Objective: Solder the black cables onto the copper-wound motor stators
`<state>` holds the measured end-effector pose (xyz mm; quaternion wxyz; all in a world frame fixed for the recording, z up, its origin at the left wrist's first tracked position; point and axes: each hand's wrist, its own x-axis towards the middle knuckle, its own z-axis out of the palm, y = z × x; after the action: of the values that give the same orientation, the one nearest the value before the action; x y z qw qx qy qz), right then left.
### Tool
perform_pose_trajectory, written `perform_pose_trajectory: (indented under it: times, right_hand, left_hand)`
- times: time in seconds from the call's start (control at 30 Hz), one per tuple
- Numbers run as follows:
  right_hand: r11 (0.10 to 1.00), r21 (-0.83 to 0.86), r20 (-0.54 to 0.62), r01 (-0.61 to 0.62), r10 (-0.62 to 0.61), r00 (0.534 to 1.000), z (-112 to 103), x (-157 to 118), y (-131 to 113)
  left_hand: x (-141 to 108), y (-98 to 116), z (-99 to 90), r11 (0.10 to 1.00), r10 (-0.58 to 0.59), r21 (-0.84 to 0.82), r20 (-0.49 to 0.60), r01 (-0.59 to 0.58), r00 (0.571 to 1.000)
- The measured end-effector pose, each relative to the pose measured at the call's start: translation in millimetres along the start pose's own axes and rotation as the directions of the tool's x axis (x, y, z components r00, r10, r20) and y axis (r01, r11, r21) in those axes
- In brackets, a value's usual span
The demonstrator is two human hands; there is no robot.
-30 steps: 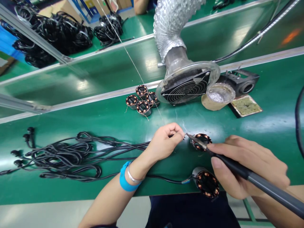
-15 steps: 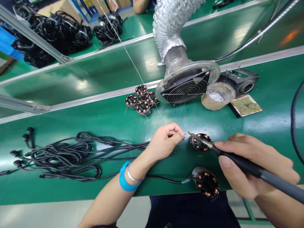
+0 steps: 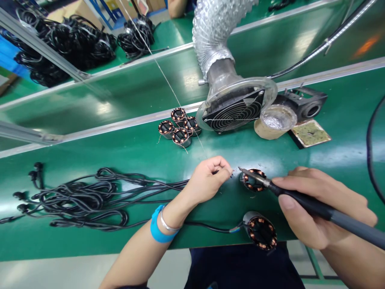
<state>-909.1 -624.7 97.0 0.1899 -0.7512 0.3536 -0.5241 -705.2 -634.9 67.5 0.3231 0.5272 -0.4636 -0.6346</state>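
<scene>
My left hand is closed in a pinch on the end of a black power cord, its bare wire ends poking out past the fingertips. A thin strand of solder wire runs down toward the same fingers. In my right hand is a soldering iron, gripped like a pen. Its metal tip points left, a short gap from the wire ends. Under the tip stands a copper-wound motor stator, partly hidden. A second stator, joined to a cord, lies tilted at the table's front edge.
Coiled black cords with plugs cover the left of the green table. Several stators stand at the back. A fume extractor hangs over a solder-stained cup, an iron stand and a sponge tray.
Very little differs. My right hand and the soldering iron have shifted slightly left, while my left hand stays in place with the cord.
</scene>
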Motion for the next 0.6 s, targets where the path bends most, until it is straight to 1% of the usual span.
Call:
perform_pose_trajectory:
  times: [0.23,0.4,0.53,0.6]
  right_hand:
    - [1.000,0.000,0.005,-0.002,0.002,1.000,0.3,1.1,-0.4]
    - [0.999,0.025,0.019,0.035,-0.036,0.999,-0.7,2.6,2.4]
    - [0.999,0.032,0.025,0.021,-0.022,0.999,-2.0,0.3,3.8]
    - [1.000,0.005,0.019,-0.010,0.009,1.000,-0.8,-2.3,6.7]
  left_hand:
    - [-1.9,1.0,-1.0,1.000,-0.007,0.004,0.004,0.007,1.000]
    - [-2.5,2.5,-1.2,1.000,-0.022,0.006,0.007,0.022,1.000]
    - [-3.8,2.8,-1.7,0.999,-0.031,0.010,0.013,0.030,0.999]
    - [-6.3,2.3,-2.3,0.999,-0.035,0.008,0.033,0.035,0.999]
